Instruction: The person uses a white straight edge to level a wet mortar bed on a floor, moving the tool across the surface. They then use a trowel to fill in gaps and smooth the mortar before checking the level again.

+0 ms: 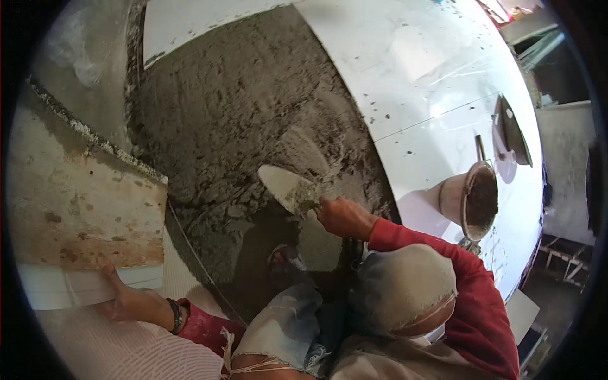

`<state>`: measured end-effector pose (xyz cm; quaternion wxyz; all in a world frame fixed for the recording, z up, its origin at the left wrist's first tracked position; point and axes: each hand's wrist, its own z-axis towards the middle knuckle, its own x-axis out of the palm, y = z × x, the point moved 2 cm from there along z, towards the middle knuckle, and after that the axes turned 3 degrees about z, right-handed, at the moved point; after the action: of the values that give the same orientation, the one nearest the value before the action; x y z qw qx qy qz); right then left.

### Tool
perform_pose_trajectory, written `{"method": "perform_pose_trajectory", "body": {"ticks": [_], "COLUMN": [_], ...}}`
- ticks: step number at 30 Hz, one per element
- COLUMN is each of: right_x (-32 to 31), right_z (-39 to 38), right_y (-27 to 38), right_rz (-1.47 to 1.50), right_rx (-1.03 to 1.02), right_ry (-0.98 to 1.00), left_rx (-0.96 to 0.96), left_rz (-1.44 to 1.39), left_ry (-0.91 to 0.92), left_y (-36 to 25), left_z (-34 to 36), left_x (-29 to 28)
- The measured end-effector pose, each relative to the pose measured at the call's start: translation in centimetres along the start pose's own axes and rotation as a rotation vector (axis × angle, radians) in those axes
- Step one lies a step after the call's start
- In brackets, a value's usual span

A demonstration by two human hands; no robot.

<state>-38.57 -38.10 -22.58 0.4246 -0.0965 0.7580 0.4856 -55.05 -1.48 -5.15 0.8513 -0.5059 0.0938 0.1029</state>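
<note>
- Gripping one trowel (292,194): right hand (345,217), fingers curled.
- Blade (276,181) pale, smeared, over mortar (221,107).
- Left hand (136,305), left of mortar: cannot tell grip.
- One bucket (451,196), right of mortar.

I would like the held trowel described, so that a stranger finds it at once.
Find the large bed of grey mortar beside the white tiles. Over this bed, the right hand grips the trowel. Its pale, round-tipped blade is brighter than the mortar around it.
</note>
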Motion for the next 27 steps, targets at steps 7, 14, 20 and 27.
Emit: {"method": "perform_pose_trajectory", "body": {"ticks": [7,14,20,27], "right_x": [-4.1,-5.6,-6.8,1.4], "right_z": [-3.2,-5.0,-4.6,4.5], "right_y": [-6.0,-9.5,-10.3,-1.8], "right_rz": [-0.466,-0.201,-0.196,0.362], "right_rx": [0.439,0.783,0.195,0.621], "right_ry": [0.0,-0.145,-0.034,0.084], "left_rx": [-0.08,0.032,0.252,0.308], "left_rz": [-0.129,-0.13,0.155,0.211], "left_ry": [-0.049,-0.075,-0.01,0.009], "left_y": [-0.8,-1.2,5.1,0.7], "left_z": [-1.5,-0.7,1.9,0.3], "left_x": [0.8,0.7,-2.4,-1.4]}}
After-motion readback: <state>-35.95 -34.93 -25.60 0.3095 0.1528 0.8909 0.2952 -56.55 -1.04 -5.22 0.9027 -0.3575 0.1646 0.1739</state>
